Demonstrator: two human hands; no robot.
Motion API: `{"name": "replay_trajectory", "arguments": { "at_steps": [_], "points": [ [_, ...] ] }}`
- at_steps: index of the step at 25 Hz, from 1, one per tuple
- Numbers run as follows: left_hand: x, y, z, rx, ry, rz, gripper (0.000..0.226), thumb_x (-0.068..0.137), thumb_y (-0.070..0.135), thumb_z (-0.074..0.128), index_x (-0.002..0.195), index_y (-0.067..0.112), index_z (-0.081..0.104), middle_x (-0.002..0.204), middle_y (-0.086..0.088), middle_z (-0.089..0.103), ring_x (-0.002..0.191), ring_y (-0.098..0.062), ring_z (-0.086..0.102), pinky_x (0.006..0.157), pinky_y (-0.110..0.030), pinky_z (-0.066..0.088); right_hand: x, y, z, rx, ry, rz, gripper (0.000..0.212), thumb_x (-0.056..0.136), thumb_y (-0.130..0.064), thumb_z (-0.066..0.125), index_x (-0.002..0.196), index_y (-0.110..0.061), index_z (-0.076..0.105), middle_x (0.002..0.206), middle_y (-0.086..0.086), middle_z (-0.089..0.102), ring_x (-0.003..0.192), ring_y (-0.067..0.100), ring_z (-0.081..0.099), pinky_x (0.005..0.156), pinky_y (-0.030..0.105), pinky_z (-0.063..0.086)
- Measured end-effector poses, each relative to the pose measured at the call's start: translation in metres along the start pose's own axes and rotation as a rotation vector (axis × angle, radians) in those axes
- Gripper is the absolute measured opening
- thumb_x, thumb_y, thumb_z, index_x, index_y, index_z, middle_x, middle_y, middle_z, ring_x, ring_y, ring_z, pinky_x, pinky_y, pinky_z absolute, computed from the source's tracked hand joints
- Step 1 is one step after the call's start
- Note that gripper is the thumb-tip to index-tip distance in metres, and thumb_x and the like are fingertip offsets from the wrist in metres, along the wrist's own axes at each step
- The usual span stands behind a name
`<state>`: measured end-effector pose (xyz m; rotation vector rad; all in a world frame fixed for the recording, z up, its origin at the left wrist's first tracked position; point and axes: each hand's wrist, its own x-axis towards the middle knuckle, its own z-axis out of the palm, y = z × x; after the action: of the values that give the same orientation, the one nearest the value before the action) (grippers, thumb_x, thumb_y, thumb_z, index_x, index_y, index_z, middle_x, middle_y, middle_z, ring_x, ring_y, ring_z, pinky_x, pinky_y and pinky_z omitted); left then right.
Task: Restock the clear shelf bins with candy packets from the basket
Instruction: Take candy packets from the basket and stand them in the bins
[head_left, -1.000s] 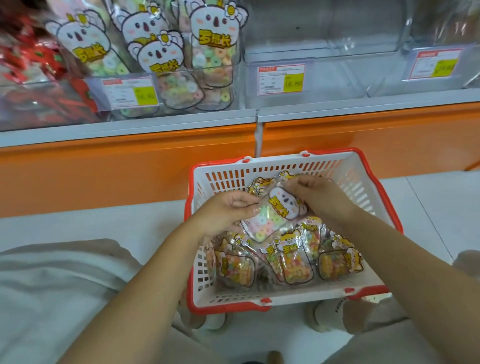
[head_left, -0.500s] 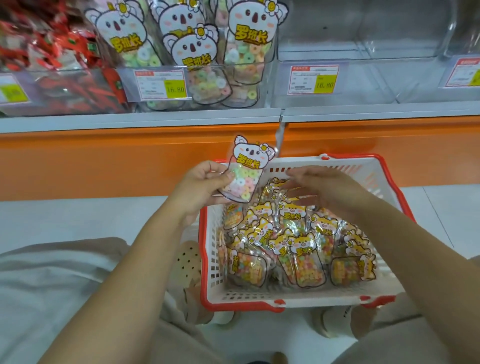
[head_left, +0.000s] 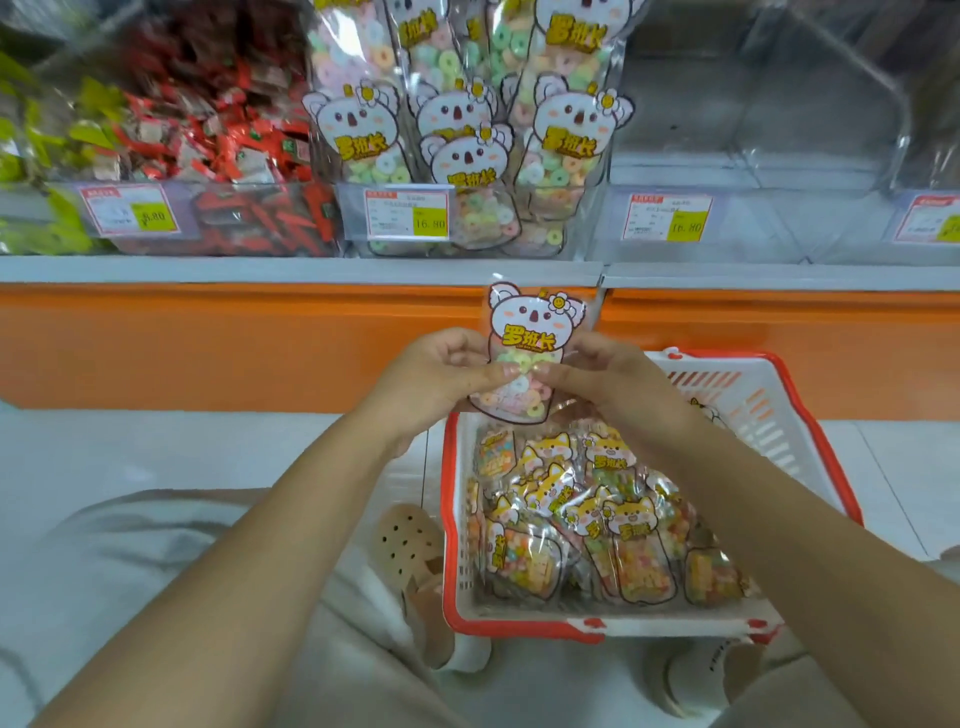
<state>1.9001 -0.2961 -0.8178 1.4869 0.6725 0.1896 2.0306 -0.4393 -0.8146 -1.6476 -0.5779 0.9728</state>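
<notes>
A koala candy packet (head_left: 527, 332) with pastel rings stands upright above the basket's far left corner. My left hand (head_left: 441, 376) pinches its left side and my right hand (head_left: 597, 379) pinches its right side, thumbs meeting on the front. Below, the white basket with red rim (head_left: 519, 621) sits on the floor and holds several yellow fox candy packets (head_left: 613, 514). On the shelf straight above, a clear bin (head_left: 467, 223) stands full of the same koala packets (head_left: 467, 156).
A bin of red-wrapped candies (head_left: 223, 171) lies to the left and an empty clear bin (head_left: 743, 156) to the right, each with a price label. An orange shelf base (head_left: 208, 343) runs behind the basket. My knees and a perforated shoe (head_left: 405, 540) lie beside the basket.
My left hand lifted the koala packet out of the basket and raised it. My right hand left the basket and joined it on the packet. The view rose toward the shelf.
</notes>
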Motion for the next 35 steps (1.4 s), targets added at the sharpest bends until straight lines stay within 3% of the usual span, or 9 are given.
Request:
{"name": "replay_trajectory", "arguments": {
  "at_steps": [3,5,9,12,15,20,25,28,35],
  "points": [
    [-0.003,0.02,-0.005,0.0,0.076,0.09,0.013,0.081,0.007,0.075,0.085,0.012,0.064,0.061,0.008,0.063,0.05,-0.002,0.056,0.055,-0.021,0.049,-0.002,-0.022,0.006,-0.089,0.073,-0.104,0.016,0.087,-0.018,0.069,0.091,-0.003,0.062,0.075,0.008,0.069,0.066,0.018,0.063,0.055,0.023,0.047],
    [-0.002,0.038,-0.013,-0.007,0.106,0.163,0.017,0.081,0.007,0.075,0.089,0.006,0.061,0.06,0.003,0.06,0.049,-0.006,0.053,0.055,-0.023,0.045,-0.001,-0.047,0.012,-0.108,0.105,-0.174,0.015,0.086,-0.018,0.071,0.096,-0.022,0.062,0.068,-0.001,0.065,0.065,0.013,0.061,0.058,0.021,0.046],
    [0.001,0.084,-0.041,0.023,0.171,0.299,0.029,0.081,0.018,0.077,0.095,0.004,0.056,0.066,-0.005,0.058,0.056,-0.013,0.053,0.061,-0.029,0.044,0.006,-0.103,0.027,-0.169,0.103,-0.328,0.062,0.084,-0.018,0.074,0.126,-0.044,0.035,0.076,0.001,0.046,0.066,0.006,0.049,0.061,0.018,0.043],
    [0.001,0.116,-0.06,0.065,0.212,0.395,0.03,0.083,0.027,0.075,0.105,0.012,0.06,0.076,-0.005,0.062,0.068,-0.012,0.059,0.067,-0.028,0.048,0.021,-0.14,0.038,-0.183,0.156,-0.427,0.08,0.083,-0.016,0.075,0.143,-0.042,0.028,0.074,0.001,0.05,0.066,0.01,0.052,0.062,0.024,0.044],
    [0.013,0.141,-0.08,0.124,0.402,0.471,0.023,0.088,0.028,0.071,0.11,0.027,0.065,0.096,0.007,0.067,0.091,-0.011,0.063,0.074,-0.022,0.053,0.046,-0.174,0.041,-0.167,0.256,-0.408,0.072,0.082,-0.018,0.077,0.141,-0.026,0.038,0.096,0.002,0.064,0.086,0.016,0.064,0.072,0.026,0.048],
    [0.053,0.149,-0.111,0.696,0.76,0.615,0.025,0.093,0.032,0.062,0.118,0.031,0.066,0.13,0.004,0.051,0.124,-0.017,0.037,0.102,-0.024,0.029,0.085,-0.202,0.049,-0.227,0.393,-0.424,0.056,0.084,-0.022,0.075,0.132,-0.016,0.047,0.089,-0.002,0.058,0.074,0.015,0.058,0.067,0.03,0.046],
    [0.081,0.14,-0.112,0.679,0.573,0.665,0.03,0.099,0.03,0.052,0.127,0.029,0.063,0.159,0.006,0.024,0.147,-0.012,0.01,0.12,-0.041,0.018,0.102,-0.216,0.052,-0.333,0.452,-0.432,0.052,0.09,-0.02,0.068,0.135,-0.016,0.043,0.08,-0.005,0.055,0.062,0.006,0.051,0.041,0.01,0.036],
    [0.084,0.139,-0.11,0.604,0.548,0.649,0.036,0.095,0.038,0.058,0.131,0.034,0.058,0.161,0.012,0.013,0.148,-0.009,0.007,0.121,-0.041,0.018,0.107,-0.224,0.055,-0.401,0.476,-0.466,0.054,0.09,-0.021,0.067,0.137,-0.018,0.039,0.095,0.006,0.063,0.072,0.014,0.056,0.047,0.016,0.036],
    [0.091,0.138,-0.106,0.617,0.519,0.648,0.036,0.084,0.046,0.069,0.118,0.037,0.066,0.162,0.013,0.007,0.147,-0.004,-0.003,0.119,-0.034,0.006,0.114,-0.217,0.052,-0.613,0.495,-0.515,0.076,0.085,-0.01,0.071,0.146,-0.02,0.027,0.086,-0.004,0.053,0.079,0.015,0.055,0.071,0.037,0.05]
  ]
}}
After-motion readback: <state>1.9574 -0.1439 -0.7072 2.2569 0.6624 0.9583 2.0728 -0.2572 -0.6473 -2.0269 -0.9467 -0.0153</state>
